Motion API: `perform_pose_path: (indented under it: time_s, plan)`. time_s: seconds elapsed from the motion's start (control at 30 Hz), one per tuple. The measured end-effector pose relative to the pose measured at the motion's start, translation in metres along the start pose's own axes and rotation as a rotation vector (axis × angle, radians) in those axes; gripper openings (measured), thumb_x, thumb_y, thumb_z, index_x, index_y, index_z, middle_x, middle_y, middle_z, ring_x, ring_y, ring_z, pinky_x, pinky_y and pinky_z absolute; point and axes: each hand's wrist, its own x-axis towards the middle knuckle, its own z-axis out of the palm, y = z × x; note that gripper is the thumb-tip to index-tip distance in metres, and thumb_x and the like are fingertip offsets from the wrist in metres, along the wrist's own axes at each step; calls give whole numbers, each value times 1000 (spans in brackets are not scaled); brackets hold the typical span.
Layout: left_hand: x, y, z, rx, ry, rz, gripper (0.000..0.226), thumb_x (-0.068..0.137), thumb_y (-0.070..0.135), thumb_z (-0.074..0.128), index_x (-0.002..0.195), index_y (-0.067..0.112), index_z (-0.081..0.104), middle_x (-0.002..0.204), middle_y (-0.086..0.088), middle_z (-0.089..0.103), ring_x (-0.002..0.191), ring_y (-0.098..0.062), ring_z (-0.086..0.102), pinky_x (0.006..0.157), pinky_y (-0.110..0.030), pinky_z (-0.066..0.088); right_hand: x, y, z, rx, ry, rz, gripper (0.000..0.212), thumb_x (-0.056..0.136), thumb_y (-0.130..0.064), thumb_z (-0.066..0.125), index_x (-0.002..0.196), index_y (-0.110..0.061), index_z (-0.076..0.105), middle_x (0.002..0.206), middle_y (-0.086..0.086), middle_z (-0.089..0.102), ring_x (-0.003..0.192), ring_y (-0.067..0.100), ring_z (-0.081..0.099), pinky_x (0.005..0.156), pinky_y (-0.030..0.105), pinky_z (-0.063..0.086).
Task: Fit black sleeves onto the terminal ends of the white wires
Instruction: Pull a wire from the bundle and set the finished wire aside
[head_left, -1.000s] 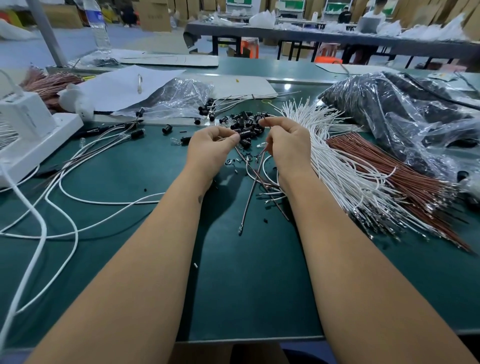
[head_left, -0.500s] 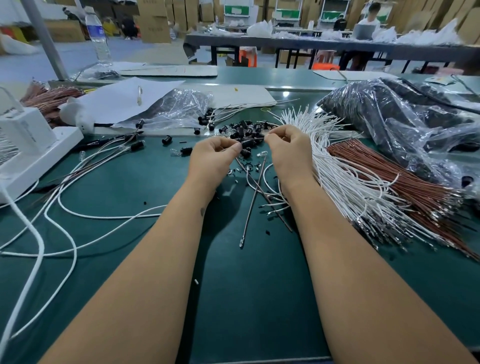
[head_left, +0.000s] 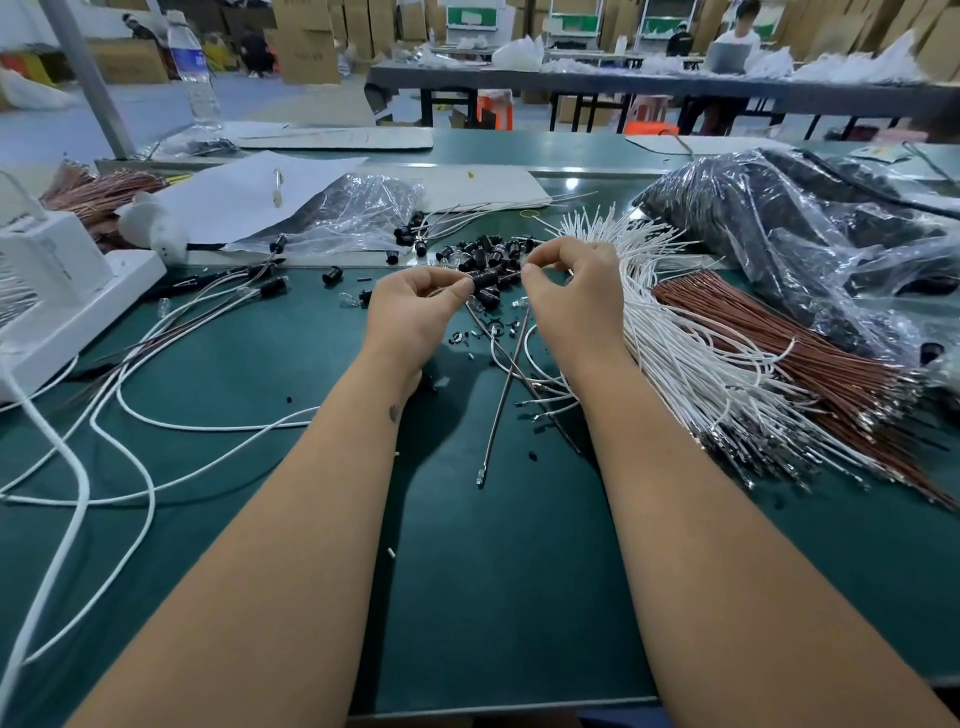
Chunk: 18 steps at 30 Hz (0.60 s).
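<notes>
**Sleeve and wire end held nearly in line, between the two hands**

A black sleeve (head_left: 485, 281) is pinched at the fingertips of the left hand (head_left: 415, 306), its long axis lying roughly left to right and slightly raised toward the right. The right hand (head_left: 571, 291) is held just beside it, thumb and forefinger closed in a pinch that faces the sleeve's open end; a thin white wire is judged to be gripped there, though the wire tip itself is too small to be made out. Both hands are raised a little above the green worktop (head_left: 493, 597), near its far middle.

The coming move is judged to turn on this alignment: the wire end must be brought along the sleeve's axis, from the right, so the right hand is the nearer one for feeding and the left for steadying.

The loose pile of black sleeves (head_left: 493, 254) lies just beyond the hands, and the fanned bundle of white wires (head_left: 691, 332) lies immediately to the right, under and beside the right wrist. A bundle of brown wires (head_left: 810, 364) is seen further right, touching the white one
</notes>
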Motion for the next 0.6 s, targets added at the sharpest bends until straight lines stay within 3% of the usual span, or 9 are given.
perform_pose_path:
  time_s: [0.1,0.2,0.27,0.33,0.43,0.5,0.6]
  plan:
    - [0,2,-1,6,-21,15,6,86,14,70,81,17,69,66,5,59,48,6,48,51,-6,40,0,1,3,-67,-27,-54,12,88,-17,64,82,-27,63,93,-10,41,73,0,49,61,4,41]
    - [0,3,-1,9,-26,48,6,86,14,70,81,18,69,53,15,53,42,6,43,48,-5,35,0,1,5,-81,-58,-96,12,90,-14,63,89,-24,71,88,-13,43,77,3,51,67,6,40]
    - [-1,2,0,46,-17,94,8,87,16,69,80,21,68,47,19,49,44,5,41,50,-5,35,1,1,7,-63,-83,-98,21,92,-9,56,99,-18,74,95,-5,56,90,13,56,80,22,46]
    - [-2,2,0,93,-14,147,11,87,18,69,79,25,66,60,19,57,57,4,46,59,-9,38,0,0,8,-6,-99,-73,31,93,-4,48,111,-14,71,107,3,67,91,12,57,85,31,48]
    - [-2,3,1,155,-19,214,7,88,18,68,83,23,66,86,2,65,77,-4,56,74,-14,44,-3,-3,8,19,-146,-86,41,92,0,45,124,-16,65,108,8,70,76,9,52,74,30,44]
    - [-2,5,2,194,-29,246,4,89,15,67,87,19,67,83,6,65,72,6,58,69,-5,43,-6,-6,9,-10,-172,-112,41,89,0,48,123,-16,66,107,6,71,88,18,60,81,32,49]
    - [-1,6,3,221,-38,272,7,90,9,63,90,14,67,82,5,67,68,12,59,67,-4,44,-9,-9,9,-37,-192,-161,30,88,-6,59,117,-12,68,108,2,71,96,15,62,87,20,45]
